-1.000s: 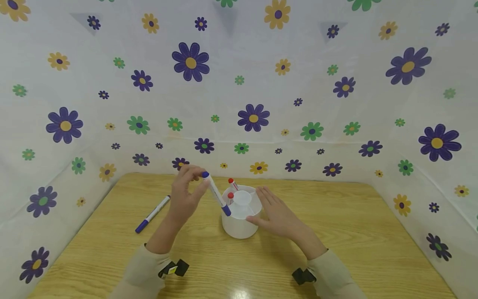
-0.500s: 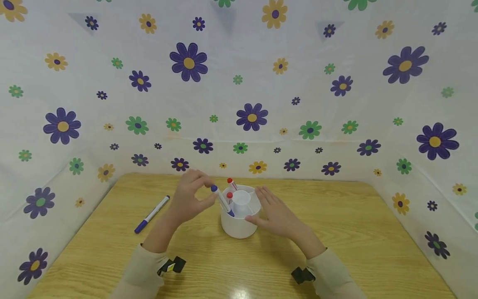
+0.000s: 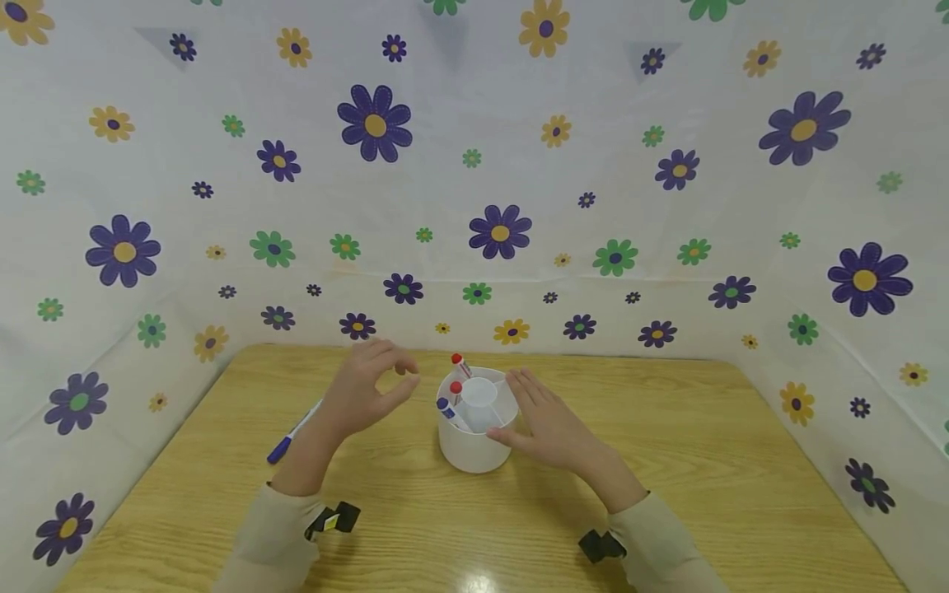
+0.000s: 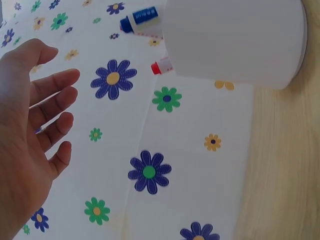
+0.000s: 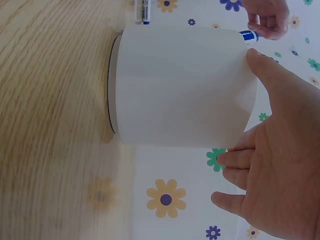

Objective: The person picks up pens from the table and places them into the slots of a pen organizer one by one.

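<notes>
A round white pen holder with dividers and a central cup stands upright on the table. Two red-capped markers lean in its left part, beside a blue-capped marker. My left hand hovers left of the holder with bent, parted fingers, holding nothing. In the left wrist view, a gap separates that hand from the blue-capped marker. My right hand touches the holder's right side, thumb at the near rim and fingers extended. Another blue marker lies on the table, partly hidden behind my left forearm.
The wooden table extends around the holder. A white flower-patterned cloth hangs behind the table and along both sides. Dark pieces are fixed at the cuffs of both sleeves.
My left hand lowered the blue marker into the holder's left part, let go, and drew back left. The marker now leans left against the rim. My right hand stayed at the holder.
</notes>
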The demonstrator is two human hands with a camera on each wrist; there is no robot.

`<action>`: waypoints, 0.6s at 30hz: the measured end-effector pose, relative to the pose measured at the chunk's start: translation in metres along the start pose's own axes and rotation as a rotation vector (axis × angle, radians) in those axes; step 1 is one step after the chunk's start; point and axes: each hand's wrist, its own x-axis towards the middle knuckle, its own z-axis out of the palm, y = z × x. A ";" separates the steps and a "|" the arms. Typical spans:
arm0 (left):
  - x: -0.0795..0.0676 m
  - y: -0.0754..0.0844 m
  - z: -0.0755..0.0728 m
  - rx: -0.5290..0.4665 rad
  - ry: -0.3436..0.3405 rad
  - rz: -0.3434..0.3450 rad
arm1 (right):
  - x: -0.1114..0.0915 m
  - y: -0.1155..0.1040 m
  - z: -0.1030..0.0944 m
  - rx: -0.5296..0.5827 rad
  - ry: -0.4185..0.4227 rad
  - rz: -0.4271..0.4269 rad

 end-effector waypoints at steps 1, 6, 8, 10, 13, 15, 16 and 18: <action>-0.001 -0.003 -0.001 0.003 0.004 -0.002 | 0.000 0.000 0.000 -0.001 0.001 -0.001; -0.008 -0.024 -0.003 0.069 0.032 -0.036 | 0.000 0.001 0.000 -0.003 0.002 -0.003; -0.012 -0.033 -0.003 0.103 0.037 -0.058 | 0.000 0.001 0.000 -0.004 0.002 -0.004; -0.016 -0.042 -0.004 0.130 0.036 -0.083 | 0.000 0.002 0.001 -0.006 0.002 -0.006; -0.023 -0.056 -0.004 0.173 0.025 -0.134 | 0.000 0.002 0.001 -0.009 0.002 -0.008; -0.028 -0.063 -0.004 0.199 0.016 -0.165 | 0.000 0.002 0.001 -0.009 0.001 -0.009; -0.030 -0.066 -0.004 0.211 0.014 -0.176 | 0.000 0.002 0.000 -0.006 0.002 -0.010; -0.035 -0.073 -0.004 0.236 0.016 -0.189 | 0.000 0.002 0.000 -0.002 0.002 -0.013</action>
